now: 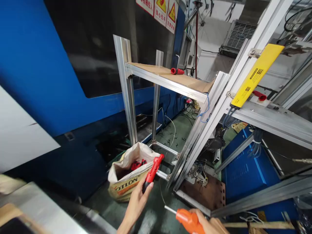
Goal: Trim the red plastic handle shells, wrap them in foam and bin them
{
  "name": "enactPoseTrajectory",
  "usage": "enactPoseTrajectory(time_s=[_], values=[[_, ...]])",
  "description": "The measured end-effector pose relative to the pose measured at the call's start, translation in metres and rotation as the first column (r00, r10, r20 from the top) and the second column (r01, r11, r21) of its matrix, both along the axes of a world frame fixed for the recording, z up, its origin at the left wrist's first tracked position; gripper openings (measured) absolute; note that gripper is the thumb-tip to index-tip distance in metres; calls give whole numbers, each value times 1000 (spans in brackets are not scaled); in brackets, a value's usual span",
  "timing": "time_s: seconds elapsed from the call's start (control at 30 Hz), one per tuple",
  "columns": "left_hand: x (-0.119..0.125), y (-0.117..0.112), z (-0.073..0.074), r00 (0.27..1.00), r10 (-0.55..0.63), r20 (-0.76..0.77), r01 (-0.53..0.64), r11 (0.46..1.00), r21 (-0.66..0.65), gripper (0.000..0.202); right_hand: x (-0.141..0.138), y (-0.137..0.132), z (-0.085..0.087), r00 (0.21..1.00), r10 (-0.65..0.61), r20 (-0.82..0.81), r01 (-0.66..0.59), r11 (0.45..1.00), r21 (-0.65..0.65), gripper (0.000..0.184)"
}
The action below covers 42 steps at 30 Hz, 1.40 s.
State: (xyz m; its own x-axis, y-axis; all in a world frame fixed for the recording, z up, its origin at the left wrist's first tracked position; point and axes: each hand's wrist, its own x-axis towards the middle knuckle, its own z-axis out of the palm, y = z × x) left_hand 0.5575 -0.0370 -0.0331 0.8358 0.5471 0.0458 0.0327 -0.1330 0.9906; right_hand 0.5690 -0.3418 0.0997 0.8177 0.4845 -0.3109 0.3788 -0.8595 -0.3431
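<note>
My left hand [138, 200] is closed round the lower, black end of a long red and black plastic housing [155, 167]. That housing points up and to the right, over the near rim of a woven sack [130, 187]. Inside the sack lie more red and black pieces [136, 164]. At the bottom edge my right hand [207, 224] grips an orange-handled tool [189, 220] with a thin pale shaft pointing left; its exact kind is unclear. The tool and the red housing are apart.
An aluminium frame [168, 82] stands ahead, with a red tubular piece [177, 71] on its cardboard-covered shelf. A yellow light-curtain bar [258, 76] is fixed to the right-hand post. A blue machine [31, 65] fills the left, and a metal surface [46, 211] lies at lower left.
</note>
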Motion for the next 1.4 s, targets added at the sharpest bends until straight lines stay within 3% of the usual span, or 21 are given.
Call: enactPoseTrajectory(time_s=[0.1, 0.23, 0.3, 0.37, 0.5, 0.57, 0.6, 0.67, 0.73, 0.87, 0.93, 1.0, 1.07, 1.13, 1.23, 1.33, 1.4], values=[[-11, 4, 3, 1000, -14, -16, 15, 997, 80, 50, 6, 3, 0, 997, -35, 73, 34, 999, 13, 53], [-21, 5, 9, 998, -60, -30, 63, 991, 115, 40, 15, 8, 5, 994, 81, 74, -87, 994, 71, 54], [-23, 5, 12, 997, -57, -42, 61, 993, 98, 42, 17, 10, 7, 995, 5, 97, -14, 996, 90, 54], [-25, 3, 17, 996, -69, -48, 71, 996, 50, 45, 17, 12, 7, 993, -44, 112, 34, 995, 95, 54], [-29, 1, 23, 998, -63, -31, 58, 986, -155, 50, 12, 15, 7, 994, 77, 79, -86, 989, 118, 49], [-28, 0, 23, 998, -53, -26, 42, 945, -325, 53, 8, 17, 9, 994, -5, 107, -7, 994, 107, 51], [-27, -1, 23, 998, -54, -22, 40, 905, -422, 54, 5, 19, 10, 993, -20, 112, 10, 996, 94, 51], [-26, 0, 24, 999, -49, -13, 31, 785, -618, 52, -3, 22, 11, 994, 90, 69, -94, 994, 50, 49], [-26, 2, 26, 1000, -25, -4, 13, 625, -780, 47, -10, 27, 10, 979, 204, 22, -204, 979, -9, 49], [-39, 13, 35, 998, 52, 44, 25, 315, -949, 58, -18, 40, 5, 983, 167, 81, -161, 984, -81, 51], [-50, 16, 38, 994, 92, 65, 43, 221, -974, 67, -19, 46, 3, 959, 285, 9, -284, 957, -57, 48], [-58, 17, 39, 990, 120, 77, 54, 186, -981, 69, -19, 51, 2, 946, 323, -1, -323, 946, -5, 45], [-61, 16, 37, 987, 133, 89, 59, 214, -975, 68, -19, 54, 3, 975, 198, 99, -202, 979, 28, 46], [-59, 13, 34, 987, 131, 91, 48, 298, -953, 62, -20, 57, 4, 982, 159, 103, -162, 986, 28, 47], [-52, 9, 31, 993, 107, 50, -12, 514, -858, 44, -23, 58, 5, 946, 306, -104, -311, 950, -28, 46], [-51, 6, 29, 993, 120, 11, -87, 777, -624, 40, -21, 54, 8, 986, 168, -2, -168, 985, 43, 43], [-55, 7, 28, 992, 124, 3, -112, 901, -419, 38, -17, 50, 11, 994, 100, 54, -105, 989, 107, 44]])
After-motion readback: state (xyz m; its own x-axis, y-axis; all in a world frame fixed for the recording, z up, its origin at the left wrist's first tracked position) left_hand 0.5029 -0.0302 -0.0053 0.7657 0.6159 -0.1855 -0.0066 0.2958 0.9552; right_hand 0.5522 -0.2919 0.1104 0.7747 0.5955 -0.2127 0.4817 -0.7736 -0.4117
